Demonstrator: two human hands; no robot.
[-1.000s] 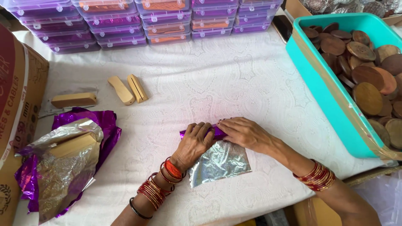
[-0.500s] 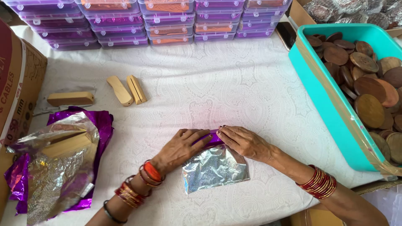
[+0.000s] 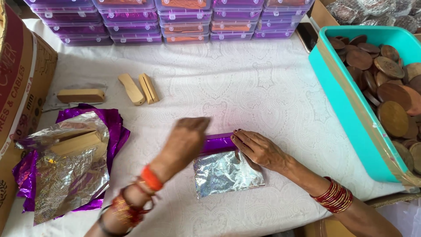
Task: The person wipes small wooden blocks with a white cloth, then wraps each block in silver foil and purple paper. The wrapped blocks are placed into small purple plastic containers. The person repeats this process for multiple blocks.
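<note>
A sheet of foil, silver on the inside and purple on the outside, lies on the white cloth in the middle of the table, folded over something flat. My right hand presses flat on its right part, fingers at the purple fold. My left hand is blurred and lifted just left of the fold, fingers loosely bent, holding nothing I can see.
A pile of purple and silver foil sheets with a wooden block lies at left. More wooden blocks lie behind. A teal tub of round wooden discs stands right. Stacked purple boxes line the back. A cardboard box stands far left.
My left hand has come off the purple fold and swung up to the left. My right hand stays pressed on the foil, and the view has shifted slightly.
</note>
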